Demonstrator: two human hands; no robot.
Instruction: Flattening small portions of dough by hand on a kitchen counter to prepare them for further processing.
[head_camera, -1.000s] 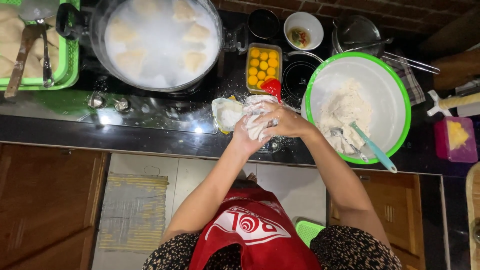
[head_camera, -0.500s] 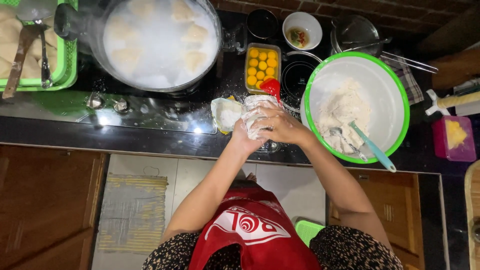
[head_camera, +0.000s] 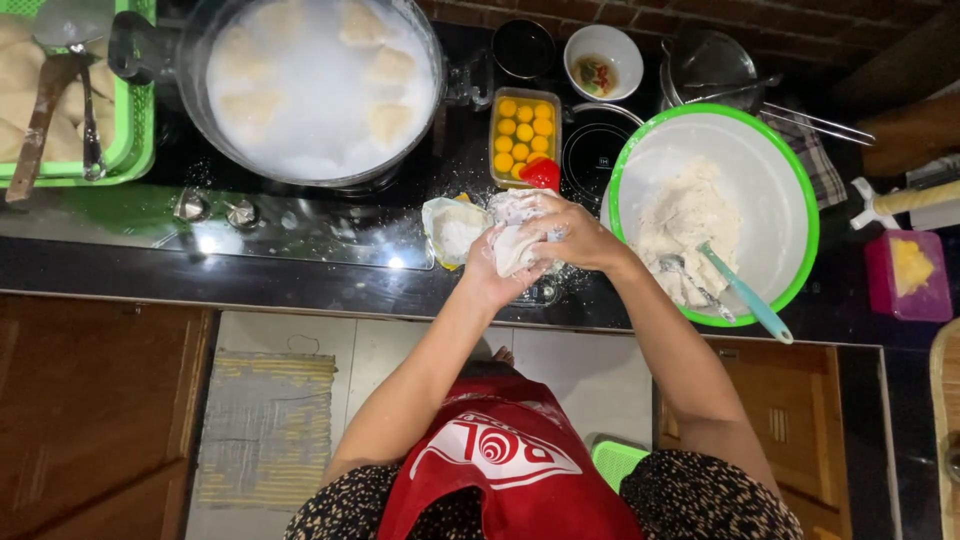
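Above the counter's edge (head_camera: 300, 270), both hands cup a dough lump (head_camera: 515, 245) together.

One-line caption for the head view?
Both hands, left hand and right hand, press a white dough lump over the black counter.
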